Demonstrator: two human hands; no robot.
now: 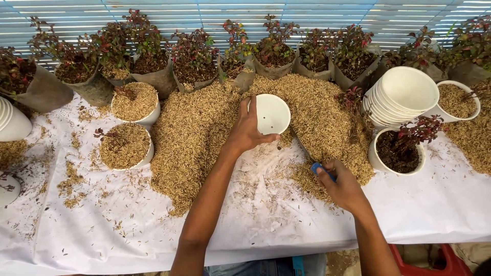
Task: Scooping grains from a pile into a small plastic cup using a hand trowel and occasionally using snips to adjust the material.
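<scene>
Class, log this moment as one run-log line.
left hand: holds empty white pot | right hand: grips blue-handled tool | husk pile

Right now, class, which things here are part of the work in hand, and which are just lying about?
In hand:
left hand gripping the empty white pot
right hand holding a blue-handled tool
husk heap

Lying about:
stack of white pots
husk-filled pots
bagged seedlings
potted plant

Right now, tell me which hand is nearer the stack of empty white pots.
Right. The right hand, gripping a blue-handled tool, lies below and left of the stack of white pots. The left hand, holding an empty white pot, is farther left.
</scene>
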